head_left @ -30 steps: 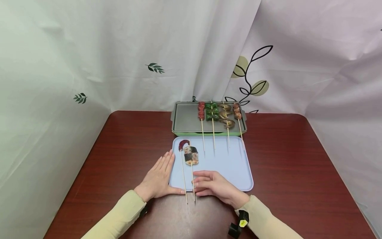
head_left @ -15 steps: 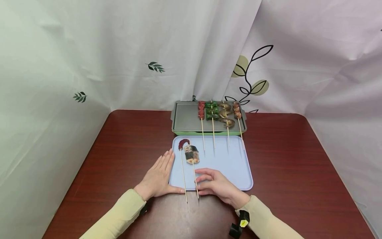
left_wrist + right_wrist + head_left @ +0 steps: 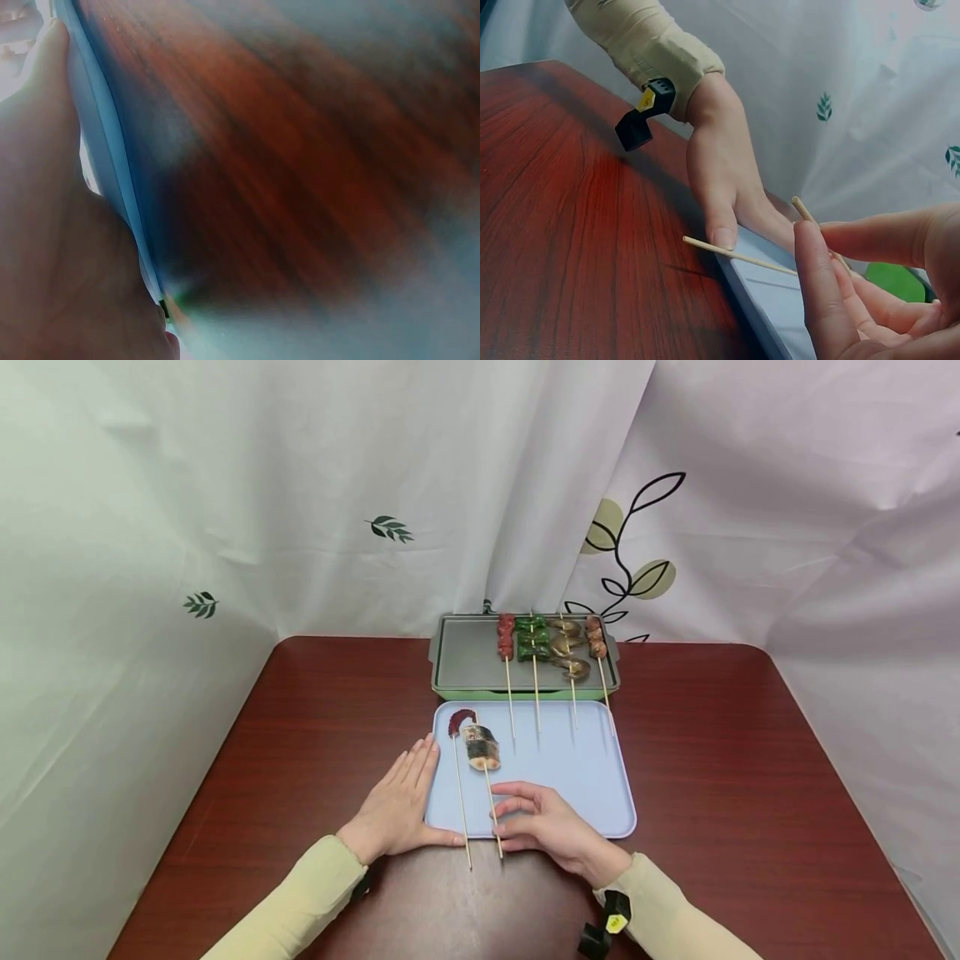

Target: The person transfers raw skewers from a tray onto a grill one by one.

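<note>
While left hand (image 3: pixel 395 807) lies flat steadying tray (image 3: pixel 592 777), right hand (image 3: pixel 542 823) pinches skewer (image 3: pixel 489 777); no writing legible

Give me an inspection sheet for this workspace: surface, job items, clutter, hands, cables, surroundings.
Surface: dark red wooden table, bare around the trays.
Job's things: blue tray holds a fish-slice skewer and a red-tipped skewer; both sticks overhang its near edge.
Clutter: green-rimmed grill pan behind it carries four loaded skewers.
Hands: left hand lies flat on the table, against the tray's left edge; right hand pinches the fish skewer's stick.
Cables: nothing seen.
Surroundings: white curtains with leaf prints on all sides.
</note>
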The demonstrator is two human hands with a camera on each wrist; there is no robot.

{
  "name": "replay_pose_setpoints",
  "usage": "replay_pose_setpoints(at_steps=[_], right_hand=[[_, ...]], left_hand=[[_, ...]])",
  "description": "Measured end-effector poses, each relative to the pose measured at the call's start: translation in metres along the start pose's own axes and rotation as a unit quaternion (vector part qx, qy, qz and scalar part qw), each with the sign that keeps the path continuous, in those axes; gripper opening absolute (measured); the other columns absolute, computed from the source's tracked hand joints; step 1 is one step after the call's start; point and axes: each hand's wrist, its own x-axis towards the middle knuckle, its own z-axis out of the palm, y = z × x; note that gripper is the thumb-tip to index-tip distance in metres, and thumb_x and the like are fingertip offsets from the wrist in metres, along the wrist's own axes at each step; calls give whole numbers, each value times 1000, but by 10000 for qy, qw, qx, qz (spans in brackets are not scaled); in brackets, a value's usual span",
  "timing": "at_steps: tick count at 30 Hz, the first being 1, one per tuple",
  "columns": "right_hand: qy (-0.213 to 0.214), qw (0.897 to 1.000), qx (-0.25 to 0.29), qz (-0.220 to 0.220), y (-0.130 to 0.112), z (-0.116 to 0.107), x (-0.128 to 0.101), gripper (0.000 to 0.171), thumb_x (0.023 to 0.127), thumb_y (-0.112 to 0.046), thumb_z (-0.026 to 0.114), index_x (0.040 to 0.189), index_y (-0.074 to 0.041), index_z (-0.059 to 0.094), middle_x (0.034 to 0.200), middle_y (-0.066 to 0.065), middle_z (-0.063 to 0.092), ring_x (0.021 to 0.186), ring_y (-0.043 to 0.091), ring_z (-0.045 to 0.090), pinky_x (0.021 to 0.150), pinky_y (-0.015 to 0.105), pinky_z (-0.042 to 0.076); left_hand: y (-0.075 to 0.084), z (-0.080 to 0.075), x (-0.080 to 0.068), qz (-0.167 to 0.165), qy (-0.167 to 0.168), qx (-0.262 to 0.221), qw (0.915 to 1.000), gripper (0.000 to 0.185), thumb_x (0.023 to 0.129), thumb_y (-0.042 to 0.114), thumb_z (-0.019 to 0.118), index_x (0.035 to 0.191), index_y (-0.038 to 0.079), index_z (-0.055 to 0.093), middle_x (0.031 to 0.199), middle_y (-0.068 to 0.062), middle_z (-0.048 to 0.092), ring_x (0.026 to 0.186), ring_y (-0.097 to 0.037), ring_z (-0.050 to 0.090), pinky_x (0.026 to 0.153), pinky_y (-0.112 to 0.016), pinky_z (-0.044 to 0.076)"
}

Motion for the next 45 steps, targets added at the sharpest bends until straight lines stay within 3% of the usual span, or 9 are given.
replay_pose_setpoints(at_steps=[9,18,24,32,45], right_hand=[[-81,9999,85,-13,0,1,-4,60,90,10,67,145,11,44,105,11,63,81,18,69,72,34,61],[-263,9995,27,-178,-7,8,-9,63,89,9,68,146,12,43,105,10,62,77,16,69,71,32,61],[-369,9986,-109,-363,-15,12,-9,63,88,10,69,146,13,42,105,11,63,78,15,68,71,32,61],[-448,9965,-304,-643,-29,17,-8,61,88,8,69,145,10,46,107,12,62,76,14,67,71,33,61],[-229,9907,-604,-1196,-71,17,0,63,89,6,71,147,5,47,112,16,63,84,16,71,75,40,61]], left_hand=[[-1,3,0,66,237,-68,9997,137,71,95,51,156,-10,24,164,-25,20,151,-37,19,121,-47,21],[-1,4,0,4,143,-38,9999,139,70,96,49,158,-8,20,165,-24,16,152,-35,15,122,-45,18],[-1,3,0,94,300,-143,9994,138,71,94,53,156,-10,22,164,-26,19,151,-37,19,121,-46,21],[-2,5,1,-36,98,-23,9999,140,71,96,49,159,-8,16,166,-22,14,153,-33,13,122,-43,17],[-1,2,-1,35,141,-222,9996,138,72,95,49,157,-10,20,165,-25,17,152,-36,16,121,-46,18]])
